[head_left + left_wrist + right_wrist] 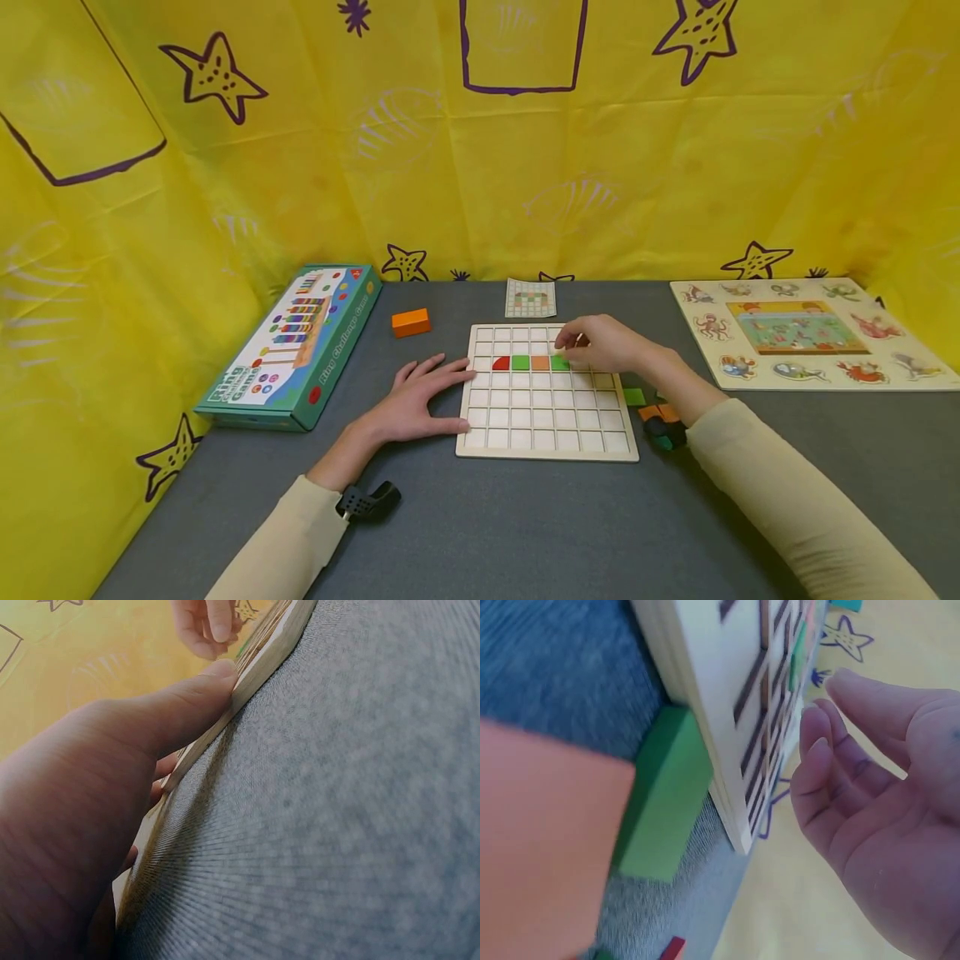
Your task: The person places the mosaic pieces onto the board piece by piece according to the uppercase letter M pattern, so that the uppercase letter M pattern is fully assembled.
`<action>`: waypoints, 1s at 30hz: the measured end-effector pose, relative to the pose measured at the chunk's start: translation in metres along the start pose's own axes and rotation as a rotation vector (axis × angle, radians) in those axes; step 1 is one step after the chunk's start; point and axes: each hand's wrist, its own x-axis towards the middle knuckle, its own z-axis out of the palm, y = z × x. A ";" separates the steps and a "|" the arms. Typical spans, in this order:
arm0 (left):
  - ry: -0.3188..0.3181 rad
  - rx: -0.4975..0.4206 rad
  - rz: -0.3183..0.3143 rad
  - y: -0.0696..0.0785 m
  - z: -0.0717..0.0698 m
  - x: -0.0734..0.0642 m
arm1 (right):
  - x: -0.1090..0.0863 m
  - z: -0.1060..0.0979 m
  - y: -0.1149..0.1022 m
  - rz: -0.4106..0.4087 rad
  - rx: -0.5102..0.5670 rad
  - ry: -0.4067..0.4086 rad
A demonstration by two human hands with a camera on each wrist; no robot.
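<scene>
A wooden grid board (522, 418) lies on the grey table. In one row sit a red rounded tile (501, 363), a green tile (521, 362), an orange tile (540, 363) and another green tile (561, 363). My left hand (420, 402) is spread at the board's left side. In the left wrist view, its thumb (187, 705) touches the board's edge. Over the upper right of the board, my right hand (603, 343) is at the last green tile with fingers loosely bent. No piece shows between its thumb and fingers in the right wrist view (877, 772).
Beside the board's right edge lie a green block (634, 397) and orange blocks (660, 412), partly behind the wrist strap. A pattern card (531, 298) is behind the board. An orange block (411, 322) and a game box (300, 342) stand left; a sea-animal puzzle board (813, 333) lies right.
</scene>
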 end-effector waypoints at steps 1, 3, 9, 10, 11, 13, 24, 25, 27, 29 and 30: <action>-0.002 0.003 -0.003 0.000 0.000 0.000 | -0.001 -0.001 0.001 0.006 0.004 0.006; -0.005 0.006 -0.006 0.000 0.000 0.000 | -0.005 -0.004 0.002 0.009 0.011 0.015; 0.009 0.012 0.001 0.000 0.001 0.000 | -0.016 -0.010 0.009 0.021 0.035 0.025; 0.014 0.013 0.005 0.000 0.001 0.000 | -0.018 -0.011 0.010 0.024 0.036 0.029; 0.019 0.013 0.010 0.000 0.001 0.000 | -0.020 -0.012 0.011 0.026 0.034 0.033; 0.027 0.012 0.016 0.001 0.001 0.000 | -0.024 -0.016 0.013 0.026 0.027 0.043; 0.038 0.005 0.033 -0.002 0.003 0.000 | -0.045 -0.036 0.028 0.027 -0.019 0.091; 0.036 0.006 0.030 -0.003 0.003 0.000 | -0.047 -0.038 0.030 0.034 -0.021 0.093; 0.031 0.009 0.024 -0.003 0.003 0.000 | -0.051 -0.040 0.033 0.052 -0.014 0.085; 0.027 0.009 0.017 -0.003 0.003 0.000 | -0.055 -0.042 0.037 0.067 -0.008 0.079; 0.025 0.010 0.015 -0.003 0.003 0.000 | -0.057 -0.042 0.038 0.072 -0.006 0.078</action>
